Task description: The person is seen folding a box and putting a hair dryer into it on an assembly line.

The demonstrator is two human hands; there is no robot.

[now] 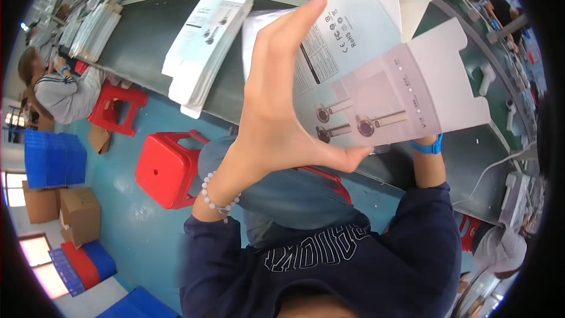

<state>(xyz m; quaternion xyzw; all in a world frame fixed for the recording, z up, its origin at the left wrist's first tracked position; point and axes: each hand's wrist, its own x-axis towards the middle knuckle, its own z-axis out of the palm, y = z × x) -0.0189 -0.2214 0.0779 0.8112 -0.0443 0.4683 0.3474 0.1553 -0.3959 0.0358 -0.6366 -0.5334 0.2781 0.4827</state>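
Note:
A white printed carton [376, 82] with earphones pictured on its front is raised before me, its end flaps sticking out at the upper right. My left hand [276, 112], wearing a pale bead bracelet, is at the carton's left side. Its thumb and fingers are spread wide across the carton, the thumb by the lower edge. I cannot tell how firmly it touches. Behind the carton, my right hand is hidden; only the forearm and a blue wristband [428, 145] show below it. A stack of flat folded cartons [209, 47] lies on the bench left of my left hand.
The dark green bench [141, 41] runs across in front of me. More flat cartons [97, 29] lie farther left, near a seated person [65, 91]. Red stools [168, 171] stand on the floor at left. A white cable [494, 168] lies at the right.

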